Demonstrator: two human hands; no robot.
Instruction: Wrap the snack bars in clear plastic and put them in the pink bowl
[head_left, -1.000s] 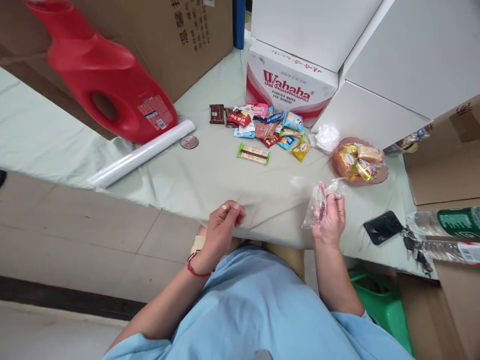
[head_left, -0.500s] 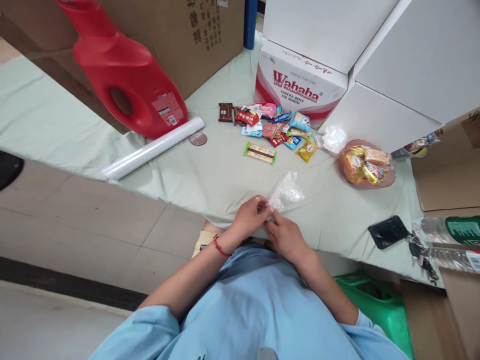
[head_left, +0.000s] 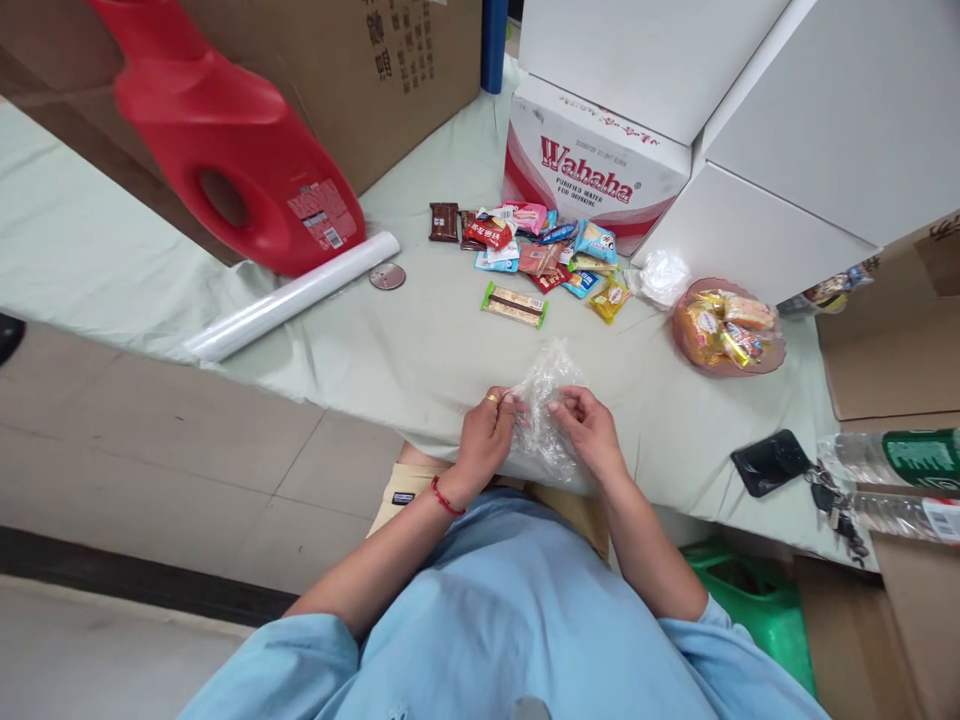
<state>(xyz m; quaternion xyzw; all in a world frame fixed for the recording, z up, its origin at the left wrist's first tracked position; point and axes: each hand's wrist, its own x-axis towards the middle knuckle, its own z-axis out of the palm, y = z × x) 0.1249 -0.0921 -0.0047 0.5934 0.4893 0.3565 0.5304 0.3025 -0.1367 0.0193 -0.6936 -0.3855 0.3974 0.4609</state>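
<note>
A crinkled clear plastic bag (head_left: pixel 546 415) spreads between my two hands at the table's near edge. My left hand (head_left: pixel 486 430) pinches its left side, a ring on one finger and a red cord on the wrist. On the opposite side, my right hand (head_left: pixel 589 425) grips the bag between thumb and fingers. Beyond the bag lies a green-ended wafer bar packet (head_left: pixel 514 305). Behind that is a heap of small wrapped snacks (head_left: pixel 536 250), with a yellow packet (head_left: pixel 610 298) at its right.
A pink bowl (head_left: pixel 686 350) of wrapped snacks and a crumpled plastic bundle (head_left: pixel 664 278) stand right. A roll of clear film (head_left: pixel 300 297), a round disc (head_left: pixel 387 276) and a red jug (head_left: pixel 247 150) are left. A black phone-like object (head_left: pixel 771 463) with keys lies near bottles (head_left: pixel 900 460).
My hands have moved apart from close together, and the plastic bag has been spread wider between them. The view has shifted slightly.
</note>
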